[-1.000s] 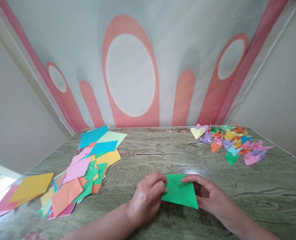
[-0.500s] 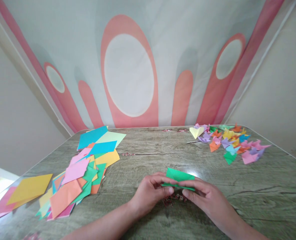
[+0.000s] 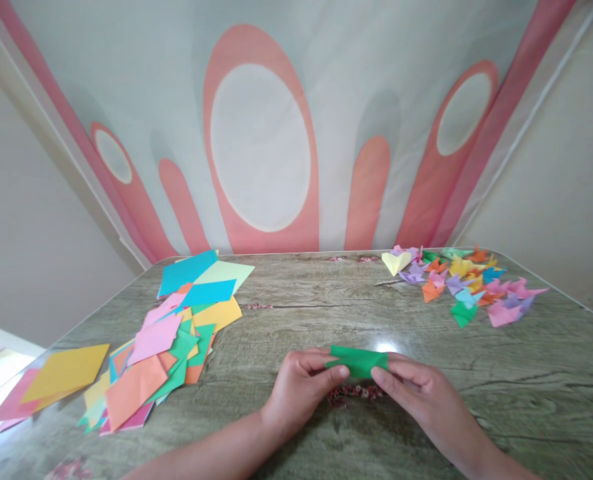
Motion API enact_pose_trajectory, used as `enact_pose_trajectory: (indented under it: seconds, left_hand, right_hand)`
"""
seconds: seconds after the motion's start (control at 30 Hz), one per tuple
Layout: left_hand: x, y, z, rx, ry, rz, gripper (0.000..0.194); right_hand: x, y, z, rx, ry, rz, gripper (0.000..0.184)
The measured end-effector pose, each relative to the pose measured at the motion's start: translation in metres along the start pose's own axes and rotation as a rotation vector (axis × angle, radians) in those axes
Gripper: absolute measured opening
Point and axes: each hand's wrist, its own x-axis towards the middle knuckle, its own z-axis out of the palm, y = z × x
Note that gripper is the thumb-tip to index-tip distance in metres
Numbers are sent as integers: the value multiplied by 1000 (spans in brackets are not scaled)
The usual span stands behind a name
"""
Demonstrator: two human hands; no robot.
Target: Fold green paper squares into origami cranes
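Observation:
A piece of green paper [image 3: 359,362], folded into a narrow strip, is held level just above the table near its front. My left hand [image 3: 309,380] pinches its left end, thumb on the near face and fingers behind. At the right end, my right hand [image 3: 411,387] grips it the same way, with the thumb pressed on the near side. The fingers behind the paper are partly hidden.
Loose coloured paper sheets [image 3: 141,383] lie heaped on the left of the wooden table [image 3: 301,320]. Yellow and pink sheets [image 3: 66,373] sit farther left. Several small folded paper figures [image 3: 461,283] are gathered at the back right. A printed backdrop [image 3: 261,147] stands behind.
The thumbs have moved up onto the near face of the green paper. Its upper flap has come down, so it looks like a flatter, narrower strip. The view has shifted slightly.

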Motion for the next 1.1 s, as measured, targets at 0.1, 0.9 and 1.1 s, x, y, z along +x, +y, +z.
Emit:
enact_pose_trajectory:
  seconds: [0.1, 0.9, 1.1]
  left_hand:
    - [-2, -1, 2, 46, 45, -36, 27]
    - [-3, -12, 8, -265, 173, -241, 37]
    - [-3, -10, 10, -263, 174, -196, 38]
  right_hand:
    - [-1, -4, 1, 49, -8, 17, 41]
    - [3, 8, 8, 120, 52, 152, 37]
    - [2, 7, 9, 146, 76, 159, 37]
